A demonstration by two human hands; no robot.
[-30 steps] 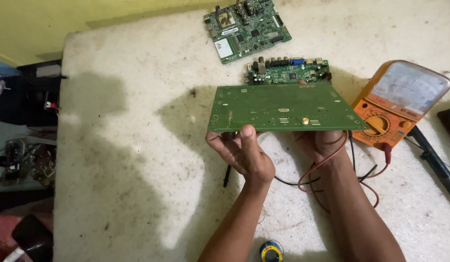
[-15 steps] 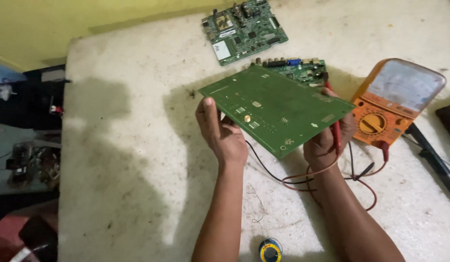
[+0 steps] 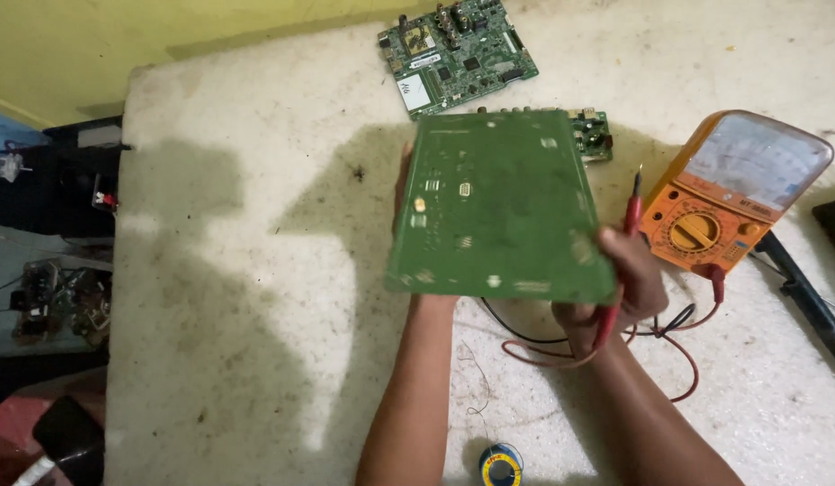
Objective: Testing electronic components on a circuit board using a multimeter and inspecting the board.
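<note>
Above the desk [image 3: 255, 270], held clear of the surface: green circuit board [image 3: 500, 205], solder side up toward the camera, slightly tilted, roughly mid-frame.

Left hand [image 3: 406, 193]: mostly hidden behind the board's left edge, only fingertips and part of the palm showing there. Appears clamped on that edge from beneath; exact finger spread not visible.

Right hand [image 3: 626, 286]: at the lower right corner of the board, thumb on top, fingers curled under. Same hand also pinching a red test probe [image 3: 622, 265], tip pointing up past the right edge (a crowded grip, two things in one hand).

Handling, as judged: thin, stiff, light for its area. Flexes little, yet likely fragile where components and solder joints sit. Face smooth, slippery if pinched flat; edges the safer hold. Best taken at two opposite edges or corners, as now, away from the small pads scattered over the face. Underside components unseen, so pressure from below uncertain.

Around it:
- second green board [image 3: 590, 133], on the desk, largely hidden behind the held one, only its right end showing.
- third board [image 3: 455, 54], component side up, lying farther back on the desk, well apart.
- orange analogue multimeter [image 3: 737, 202], on the desk just to the right, red and black leads [image 3: 678, 355] looping beneath the right wrist.
- small solder spool [image 3: 501, 466], near the bottom edge, between the forearms.

Desk surface pale, stained, rough-looking.
</note>
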